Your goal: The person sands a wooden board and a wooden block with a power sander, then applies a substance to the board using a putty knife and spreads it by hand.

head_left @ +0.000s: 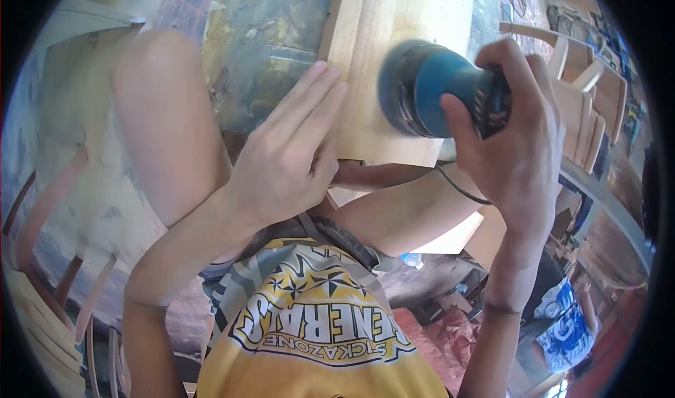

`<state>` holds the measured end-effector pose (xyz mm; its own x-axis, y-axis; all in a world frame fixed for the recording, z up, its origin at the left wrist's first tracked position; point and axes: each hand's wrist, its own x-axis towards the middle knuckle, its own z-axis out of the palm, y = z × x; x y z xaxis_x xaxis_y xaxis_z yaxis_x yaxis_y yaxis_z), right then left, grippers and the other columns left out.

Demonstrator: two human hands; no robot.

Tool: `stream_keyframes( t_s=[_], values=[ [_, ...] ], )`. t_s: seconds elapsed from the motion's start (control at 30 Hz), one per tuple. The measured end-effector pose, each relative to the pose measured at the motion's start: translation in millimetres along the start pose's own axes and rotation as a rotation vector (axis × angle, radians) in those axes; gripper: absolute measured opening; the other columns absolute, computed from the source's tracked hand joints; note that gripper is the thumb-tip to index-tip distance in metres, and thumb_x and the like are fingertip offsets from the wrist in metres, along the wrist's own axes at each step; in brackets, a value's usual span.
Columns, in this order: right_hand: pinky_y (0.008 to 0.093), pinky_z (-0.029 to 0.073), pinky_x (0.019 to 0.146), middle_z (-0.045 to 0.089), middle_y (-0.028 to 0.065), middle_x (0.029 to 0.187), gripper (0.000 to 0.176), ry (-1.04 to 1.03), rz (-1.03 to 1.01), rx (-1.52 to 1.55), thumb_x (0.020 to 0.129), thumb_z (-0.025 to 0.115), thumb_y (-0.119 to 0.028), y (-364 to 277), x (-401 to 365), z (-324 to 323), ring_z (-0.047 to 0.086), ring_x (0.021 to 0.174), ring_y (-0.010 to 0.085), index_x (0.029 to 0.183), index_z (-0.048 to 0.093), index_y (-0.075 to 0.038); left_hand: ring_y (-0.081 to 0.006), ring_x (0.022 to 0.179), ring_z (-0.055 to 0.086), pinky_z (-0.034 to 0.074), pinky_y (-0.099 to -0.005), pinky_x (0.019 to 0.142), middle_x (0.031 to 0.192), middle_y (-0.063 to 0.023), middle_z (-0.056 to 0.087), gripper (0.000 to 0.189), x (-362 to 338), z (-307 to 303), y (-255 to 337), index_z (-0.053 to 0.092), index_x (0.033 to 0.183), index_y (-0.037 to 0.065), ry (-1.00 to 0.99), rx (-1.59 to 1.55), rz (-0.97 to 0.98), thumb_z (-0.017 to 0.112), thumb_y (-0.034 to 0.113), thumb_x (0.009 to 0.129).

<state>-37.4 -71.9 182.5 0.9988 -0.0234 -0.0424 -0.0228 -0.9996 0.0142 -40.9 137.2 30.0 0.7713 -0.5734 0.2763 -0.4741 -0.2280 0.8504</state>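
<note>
A blue orbital sander [443, 92] lies with its round pad on the face of a pale wooden board [394, 18]. My right hand [517, 131] is closed around the sander's body, thumb on the near side and fingers over the far side. With fingers stretched out together, my left hand [285, 152] rests against the board's left edge near its close end. The pad's edge looks smeared by motion. A dark cord [460, 185] runs below the board toward my right wrist.
Under the board is a stained, worn work surface [264, 39]. My bare knees flank it. Wooden chair-like frames [587, 95] stand at the right, and curved wooden pieces [49, 208] at the left. A blue and white bag [562, 324] is at the lower right, near red cloth [439, 342].
</note>
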Motion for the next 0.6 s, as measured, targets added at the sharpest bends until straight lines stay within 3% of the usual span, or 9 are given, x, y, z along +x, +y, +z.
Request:
stream_keyframes(
  t_s=[0.17,0.23,0.27,0.3,0.33,0.43,0.5,0.53,0.6],
  values=[
    [0.0431,0.050,0.074,0.060,0.0136,0.090,0.037,0.107,-0.067,0.048,0.077,0.080,-0.010,3,18,10,0.064,0.082,0.0350,0.108,0.061,-0.009,-0.0434,0.134,0.055,0.047,-0.0462,0.111,0.141,-0.0288,0.057,0.057,9,4,-7,0.058,0.135,-0.010,0.073,0.050,0.014,0.065,-0.006,0.078],
    [0.0453,0.054,0.076,0.065,0.0162,0.096,0.042,0.192,-0.131,0.014,0.078,0.079,-0.023,18,38,23,0.068,0.084,0.0387,0.113,0.060,-0.011,-0.0444,0.129,0.058,0.050,-0.0471,0.109,0.138,-0.0289,0.059,0.055,15,10,-7,0.059,0.132,-0.010,0.098,0.103,0.067,0.065,-0.006,0.078],
    [0.0496,0.052,0.075,0.068,0.0216,0.087,0.016,0.108,0.038,0.146,0.073,0.064,-0.010,-8,43,-8,0.067,0.081,0.0407,0.088,0.062,-0.002,-0.0442,0.130,0.058,0.050,-0.0463,0.108,0.137,-0.0289,0.059,0.054,18,12,-5,0.060,0.131,-0.010,0.097,0.170,0.100,0.065,-0.005,0.078],
    [0.0498,0.053,0.077,0.068,0.0212,0.087,0.018,0.227,-0.038,0.087,0.073,0.063,-0.009,4,47,0,0.067,0.084,0.0400,0.090,0.062,-0.002,-0.0441,0.130,0.057,0.051,-0.0455,0.107,0.137,-0.0290,0.059,0.052,21,14,-1,0.060,0.130,-0.010,0.098,0.239,0.136,0.064,-0.004,0.078],
    [0.0500,0.053,0.079,0.070,0.0215,0.090,0.021,0.054,0.083,0.106,0.074,0.063,-0.011,20,70,-4,0.068,0.090,0.0402,0.094,0.062,-0.002,-0.0441,0.130,0.057,0.051,-0.0455,0.107,0.137,-0.0290,0.059,0.052,27,14,2,0.060,0.130,-0.010,0.089,0.259,0.179,0.064,-0.004,0.078],
    [0.0500,0.055,0.083,0.073,0.0214,0.099,0.028,0.134,0.189,0.088,0.077,0.065,-0.016,43,101,-2,0.070,0.098,0.0403,0.102,0.065,-0.004,-0.0418,0.139,0.051,0.042,-0.0468,0.115,0.143,-0.0284,0.057,0.054,52,16,3,0.056,0.137,-0.010,0.014,0.392,0.277,0.065,0.001,0.085],
    [0.0487,0.057,0.085,0.074,0.0201,0.104,0.034,0.214,0.216,0.082,0.077,0.067,-0.019,64,128,19,0.071,0.102,0.0383,0.108,0.068,-0.006,-0.0429,0.147,0.039,0.032,-0.0502,0.121,0.152,-0.0308,0.046,0.059,80,27,-21,0.046,0.144,-0.012,-0.130,0.657,0.225,0.059,0.020,0.096],
    [0.0478,0.057,0.087,0.074,0.0193,0.105,0.038,0.239,0.248,0.074,0.077,0.068,-0.020,67,135,21,0.071,0.103,0.0368,0.112,0.069,-0.007,-0.0429,0.147,0.039,0.032,-0.0502,0.121,0.152,-0.0308,0.046,0.059,99,33,-33,0.046,0.144,-0.012,-0.123,0.680,0.260,0.059,0.020,0.096],
    [0.0473,0.058,0.087,0.075,0.0190,0.107,0.041,0.254,0.284,0.084,0.077,0.068,-0.020,78,149,28,0.072,0.104,0.0356,0.116,0.069,-0.008,-0.0434,0.154,0.025,0.018,-0.0532,0.126,0.159,-0.0333,0.034,0.072,138,50,-55,0.034,0.151,-0.015,-0.141,0.852,0.150,0.046,0.038,0.103]
  ],
)
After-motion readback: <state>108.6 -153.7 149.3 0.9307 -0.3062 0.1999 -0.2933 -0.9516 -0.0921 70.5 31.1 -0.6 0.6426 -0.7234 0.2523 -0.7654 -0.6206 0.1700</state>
